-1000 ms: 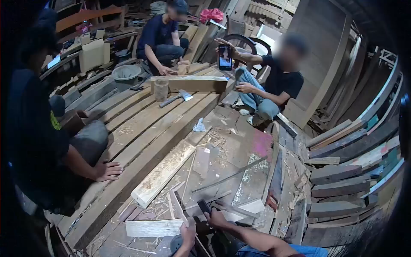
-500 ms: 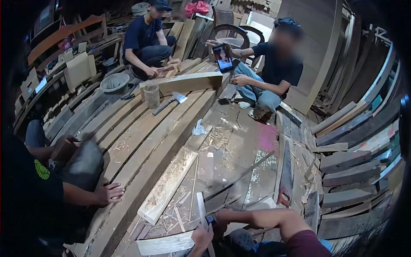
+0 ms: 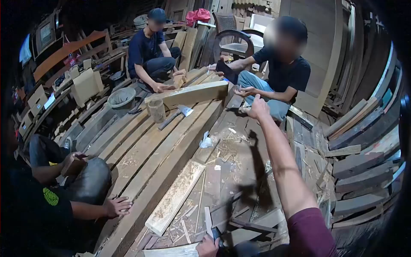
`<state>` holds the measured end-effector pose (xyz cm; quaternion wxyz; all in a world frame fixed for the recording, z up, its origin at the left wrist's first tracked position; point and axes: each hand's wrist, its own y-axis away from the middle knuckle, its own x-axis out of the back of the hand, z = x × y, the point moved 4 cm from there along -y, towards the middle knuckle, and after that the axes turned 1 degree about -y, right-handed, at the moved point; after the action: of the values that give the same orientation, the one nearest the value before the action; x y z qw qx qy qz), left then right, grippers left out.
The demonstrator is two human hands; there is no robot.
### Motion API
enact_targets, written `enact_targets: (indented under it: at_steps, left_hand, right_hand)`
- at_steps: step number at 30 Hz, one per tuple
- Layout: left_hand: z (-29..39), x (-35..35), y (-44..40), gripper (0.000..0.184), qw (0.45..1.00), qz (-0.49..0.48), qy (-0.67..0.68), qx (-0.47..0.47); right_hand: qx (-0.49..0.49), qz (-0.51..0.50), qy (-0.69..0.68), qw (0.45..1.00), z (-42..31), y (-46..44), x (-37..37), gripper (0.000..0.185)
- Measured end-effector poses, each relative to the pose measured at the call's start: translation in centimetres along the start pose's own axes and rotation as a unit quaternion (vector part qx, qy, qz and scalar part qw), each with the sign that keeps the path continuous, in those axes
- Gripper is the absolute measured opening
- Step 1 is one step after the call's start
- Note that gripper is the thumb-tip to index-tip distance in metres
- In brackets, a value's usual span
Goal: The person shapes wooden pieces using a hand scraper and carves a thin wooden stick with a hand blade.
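My left hand (image 3: 208, 247) is low in the middle, closed round the lower end of a pale flat strip (image 3: 208, 220) that stands up from the fist. A small dark piece (image 3: 216, 234) shows beside the strip; its kind is unclear. Far forward, my right hand (image 3: 259, 108) is stretched out at the end of a bare arm with a maroon sleeve. Its fingers look curled, one pointing up and forward, and I see nothing in them. It is nearest the hand of a person (image 3: 280, 73) sitting opposite. A pale board (image 3: 175, 197) lies left of my arm.
Thick beams (image 3: 171, 141) run along the left, bearing an axe (image 3: 176, 115), a clear jar (image 3: 156, 111) and a board on edge (image 3: 188, 95). Another person (image 3: 150, 51) crouches behind; a third sits at left, one hand (image 3: 117, 206) on a beam. Shavings cover the floor.
My right hand has left the strip and reached far forward toward the seated person. That person's phone has turned its screen away. My left hand stays low with the strip.
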<state>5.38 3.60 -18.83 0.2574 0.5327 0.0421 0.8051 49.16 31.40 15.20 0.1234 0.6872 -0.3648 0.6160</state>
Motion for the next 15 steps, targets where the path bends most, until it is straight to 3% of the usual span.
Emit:
enact_targets:
  at_steps: [4, 15]
  left_hand:
    - [0.3, 0.3, -0.5, 0.062, 1.0, 0.01, 0.009, 0.013]
    - [-0.9, 1.8, 0.8, 0.066, 0.998, 0.032, 0.045, 0.023]
  right_hand:
    - [0.016, 0.042, -0.054, 0.998, -1.1, -3.3, -0.3, 0.088]
    - [0.072, 0.085, -0.024, 0.994, -3.1, -5.2, -1.9, 0.088]
